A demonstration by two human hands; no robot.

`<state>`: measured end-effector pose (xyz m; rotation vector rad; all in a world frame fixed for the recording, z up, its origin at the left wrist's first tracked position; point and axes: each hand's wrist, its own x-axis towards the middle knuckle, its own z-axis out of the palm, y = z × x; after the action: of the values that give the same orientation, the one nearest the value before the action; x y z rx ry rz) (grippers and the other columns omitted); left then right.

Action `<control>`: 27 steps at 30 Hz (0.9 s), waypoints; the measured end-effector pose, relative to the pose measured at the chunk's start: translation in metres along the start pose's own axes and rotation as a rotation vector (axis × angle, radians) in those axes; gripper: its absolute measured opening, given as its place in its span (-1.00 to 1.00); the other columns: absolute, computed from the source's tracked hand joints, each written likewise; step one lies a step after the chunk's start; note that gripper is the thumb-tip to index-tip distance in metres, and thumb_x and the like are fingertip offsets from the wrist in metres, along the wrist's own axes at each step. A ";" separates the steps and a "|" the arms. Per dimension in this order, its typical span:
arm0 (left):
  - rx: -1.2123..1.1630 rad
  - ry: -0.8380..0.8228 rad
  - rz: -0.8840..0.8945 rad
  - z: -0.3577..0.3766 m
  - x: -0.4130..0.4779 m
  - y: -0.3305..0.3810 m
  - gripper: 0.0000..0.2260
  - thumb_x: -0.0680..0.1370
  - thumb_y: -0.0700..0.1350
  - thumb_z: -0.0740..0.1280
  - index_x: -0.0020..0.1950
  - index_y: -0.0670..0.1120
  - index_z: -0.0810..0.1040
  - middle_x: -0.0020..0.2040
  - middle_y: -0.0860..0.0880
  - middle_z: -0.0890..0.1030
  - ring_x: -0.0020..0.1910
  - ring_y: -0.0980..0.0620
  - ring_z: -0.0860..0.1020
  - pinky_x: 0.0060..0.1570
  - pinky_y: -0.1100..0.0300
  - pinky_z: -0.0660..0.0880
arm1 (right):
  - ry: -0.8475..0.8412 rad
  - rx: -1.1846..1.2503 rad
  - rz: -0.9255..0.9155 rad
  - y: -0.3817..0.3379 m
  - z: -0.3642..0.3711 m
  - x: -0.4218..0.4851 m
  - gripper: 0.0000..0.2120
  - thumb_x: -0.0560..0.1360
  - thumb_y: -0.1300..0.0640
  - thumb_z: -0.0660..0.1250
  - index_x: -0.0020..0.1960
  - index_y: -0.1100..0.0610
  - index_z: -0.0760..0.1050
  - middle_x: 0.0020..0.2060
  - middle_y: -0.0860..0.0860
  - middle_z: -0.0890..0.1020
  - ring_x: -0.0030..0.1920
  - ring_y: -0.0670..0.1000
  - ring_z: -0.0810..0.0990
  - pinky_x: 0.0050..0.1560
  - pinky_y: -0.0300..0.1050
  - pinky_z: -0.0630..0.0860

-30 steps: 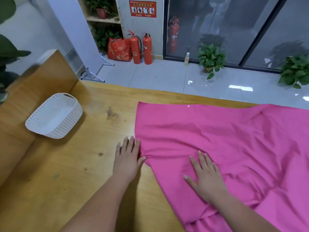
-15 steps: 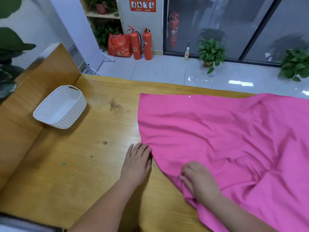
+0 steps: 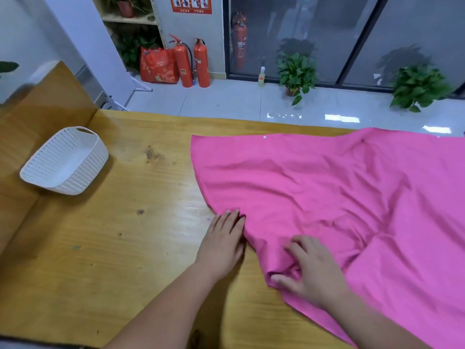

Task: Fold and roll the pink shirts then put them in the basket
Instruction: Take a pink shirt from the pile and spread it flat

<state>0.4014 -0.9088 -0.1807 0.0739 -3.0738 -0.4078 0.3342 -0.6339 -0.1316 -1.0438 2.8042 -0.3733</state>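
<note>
A pink shirt (image 3: pixel 314 187) lies spread and wrinkled over the right half of the wooden table (image 3: pixel 113 248). My left hand (image 3: pixel 222 244) rests flat on the table, its fingertips touching the shirt's left edge. My right hand (image 3: pixel 312 270) sits on the shirt near its lower left edge, fingers curled, thumb and fingers bunching a fold of the fabric. A white slatted basket (image 3: pixel 64 161) stands at the table's far left, tilted against a raised wooden side; nothing shows inside it.
Behind the table's far edge lies a tiled floor with two red fire extinguishers (image 3: pixel 192 62), a red bag (image 3: pixel 157 65), potted plants (image 3: pixel 295 73) and glass doors. A raised wooden panel (image 3: pixel 37 102) borders the table on the left.
My right hand went from lying flat on the shirt to curling and gathering fabric nearer the edge. My left hand drew slightly toward me along the shirt's edge.
</note>
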 end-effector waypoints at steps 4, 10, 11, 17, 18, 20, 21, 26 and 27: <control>0.057 -0.099 -0.031 0.006 0.006 -0.005 -0.40 0.58 0.13 0.23 0.60 -0.03 0.33 0.62 -0.08 0.31 0.60 -0.17 0.27 0.59 -0.17 0.19 | -0.089 -0.084 -0.023 -0.010 0.029 -0.013 -0.57 0.44 -0.23 0.45 0.24 -0.10 0.53 0.15 -0.11 0.48 0.16 0.09 0.54 0.09 0.06 0.54; 0.080 -0.071 -0.051 -0.006 0.017 -0.031 -0.44 0.58 0.12 0.33 0.57 0.03 0.33 0.56 -0.07 0.36 0.55 -0.13 0.34 0.55 -0.16 0.24 | 0.219 0.283 0.454 0.030 0.001 0.022 -0.74 0.51 0.16 0.30 0.14 0.09 0.68 0.01 0.09 0.74 0.04 0.19 0.66 0.07 0.03 0.55; 0.090 -0.087 -0.057 -0.007 0.019 -0.037 -0.43 0.59 0.13 0.33 0.57 0.03 0.33 0.57 -0.08 0.35 0.56 -0.14 0.33 0.57 -0.17 0.21 | 0.261 0.292 0.545 0.046 -0.008 0.027 -0.74 0.54 0.17 0.28 0.13 0.10 0.69 0.00 0.14 0.75 0.01 0.22 0.69 0.03 0.05 0.56; 0.141 -0.040 -0.127 -0.024 0.038 -0.034 -0.45 0.59 0.08 0.36 0.56 0.02 0.39 0.59 -0.18 0.32 0.60 -0.27 0.24 0.58 -0.22 0.21 | 0.265 0.174 0.740 0.107 -0.039 0.025 -0.78 0.54 0.16 0.32 0.15 0.08 0.65 0.00 0.21 0.71 0.02 0.31 0.66 0.07 0.16 0.61; 0.120 -0.003 -0.090 -0.024 0.039 -0.026 -0.48 0.58 0.03 0.37 0.54 -0.02 0.42 0.58 -0.19 0.34 0.58 -0.27 0.25 0.57 -0.22 0.23 | 0.330 0.132 0.686 0.103 -0.038 0.020 -0.81 0.56 0.18 0.35 0.16 0.09 0.62 0.02 0.18 0.66 0.05 0.29 0.62 0.11 0.18 0.58; 0.071 0.052 0.045 -0.020 0.038 -0.007 -0.52 0.56 -0.02 0.38 0.48 -0.06 0.48 0.55 -0.20 0.38 0.55 -0.27 0.30 0.54 -0.20 0.27 | 0.480 0.045 0.496 0.088 -0.034 0.009 -0.87 0.61 0.13 0.37 0.13 0.12 0.57 0.02 0.13 0.57 0.06 0.26 0.55 0.14 0.20 0.50; 0.049 0.052 0.116 -0.015 0.037 0.003 -0.52 0.55 -0.02 0.38 0.47 -0.06 0.49 0.54 -0.19 0.40 0.54 -0.27 0.32 0.53 -0.20 0.28 | 0.500 0.026 0.384 0.077 -0.030 0.003 -0.83 0.60 0.05 0.39 0.13 0.12 0.56 0.02 0.11 0.56 0.05 0.24 0.53 0.12 0.20 0.48; 0.054 -0.171 0.173 0.009 0.039 0.042 -0.39 0.60 0.14 0.29 0.64 0.08 0.26 0.67 -0.07 0.23 0.64 -0.15 0.19 0.63 -0.13 0.10 | 0.093 -0.243 0.277 0.053 -0.004 -0.011 -0.55 0.46 -0.26 0.48 0.24 -0.05 0.60 0.06 -0.01 0.55 0.09 0.14 0.51 0.04 0.15 0.48; 0.065 -0.198 0.147 0.011 0.040 0.045 -0.37 0.62 0.17 0.26 0.67 0.08 0.20 0.68 -0.04 0.20 0.65 -0.13 0.16 0.64 -0.13 0.07 | 0.071 -0.269 0.306 0.057 -0.004 -0.009 -0.64 0.48 -0.20 0.47 0.19 -0.05 0.64 0.02 -0.03 0.58 0.06 0.14 0.54 0.02 0.13 0.48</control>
<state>0.3587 -0.8649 -0.1787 -0.2021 -3.2572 -0.3267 0.3044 -0.5861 -0.1428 -0.6321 3.0745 0.0015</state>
